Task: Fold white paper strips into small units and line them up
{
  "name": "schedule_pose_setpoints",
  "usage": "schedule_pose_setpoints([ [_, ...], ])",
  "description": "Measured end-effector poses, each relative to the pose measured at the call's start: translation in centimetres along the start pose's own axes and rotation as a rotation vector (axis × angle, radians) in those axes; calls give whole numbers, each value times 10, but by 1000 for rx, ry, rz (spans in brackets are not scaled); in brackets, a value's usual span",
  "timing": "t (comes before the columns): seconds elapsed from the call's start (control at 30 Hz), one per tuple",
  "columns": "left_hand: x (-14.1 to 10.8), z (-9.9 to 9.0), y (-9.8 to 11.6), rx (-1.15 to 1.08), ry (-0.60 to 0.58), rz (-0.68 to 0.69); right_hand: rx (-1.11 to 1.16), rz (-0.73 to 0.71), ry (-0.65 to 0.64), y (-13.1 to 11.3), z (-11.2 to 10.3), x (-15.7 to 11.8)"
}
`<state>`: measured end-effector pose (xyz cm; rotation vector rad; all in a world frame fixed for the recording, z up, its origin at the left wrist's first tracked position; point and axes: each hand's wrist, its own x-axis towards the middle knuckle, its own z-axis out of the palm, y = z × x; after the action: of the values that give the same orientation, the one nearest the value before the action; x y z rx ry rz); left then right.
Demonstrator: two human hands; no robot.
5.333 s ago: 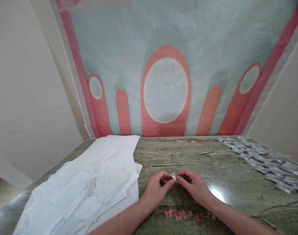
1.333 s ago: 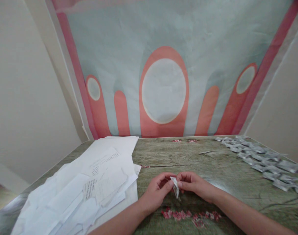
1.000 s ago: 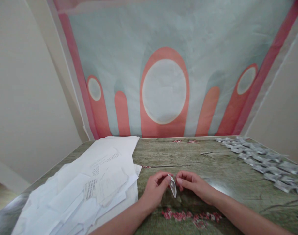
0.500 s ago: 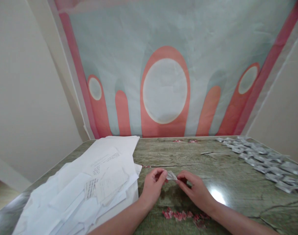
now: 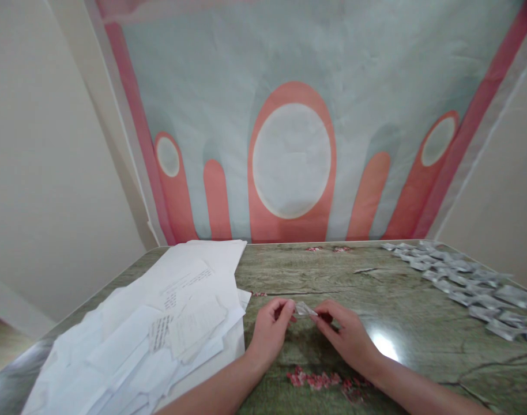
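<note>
Near the middle of the table, a small whitish, partly see-through packet point(image 5: 304, 309) is stretched between both hands, just above the wood-patterned surface. My left hand point(image 5: 273, 326) pinches its left end between thumb and fingers. Its right end, which looks narrow and twisted, is pinched by the fingertips of my right hand point(image 5: 343, 331). To the left of my left hand lies a heap of white paper sheets and pieces point(image 5: 134, 334), some with printed lines. Rows of similar small greyish packets point(image 5: 462, 279) rest on the right side of the table.
The wood-patterned table point(image 5: 289, 262) carries printed pink flowers and reflects a bright light near my right forearm. Behind its far edge hangs a grey-green and coral patterned sheet point(image 5: 358, 63). A plain wall point(image 5: 51, 144) stands at the left.
My right hand has shifted slightly to the right, and the packet's right end looks longer and thinner. My left hand has hardly moved.
</note>
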<state>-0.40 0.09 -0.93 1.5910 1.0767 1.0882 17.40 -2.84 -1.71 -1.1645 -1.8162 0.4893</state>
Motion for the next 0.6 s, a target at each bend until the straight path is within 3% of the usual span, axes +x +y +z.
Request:
schedule_pose_setpoints([
  [0.6, 1, -1, -2, 33, -34, -38, -89, 0, -27, 9, -7, 7],
])
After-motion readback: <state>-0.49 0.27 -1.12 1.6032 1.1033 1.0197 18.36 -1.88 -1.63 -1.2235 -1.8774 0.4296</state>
